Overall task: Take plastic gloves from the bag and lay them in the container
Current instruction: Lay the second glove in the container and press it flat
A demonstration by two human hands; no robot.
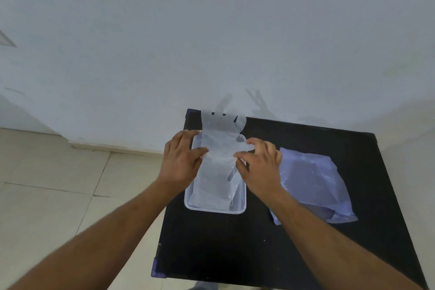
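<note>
Gloves of thin clear plastic lay lengthwise over the container, their finger end hanging past its far rim onto the black table. At the container's left rim, the left hand pinched a glove edge; at its right rim, the right hand pinched the other. Right of the container lay the bag.

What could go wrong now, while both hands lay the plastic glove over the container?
1. The glove reaches past the far rim of the container, with its fingers over the table's back edge; it may slide out.
2. The left hand and right hand pinch thin film, which may crumple or cling on release.
</note>
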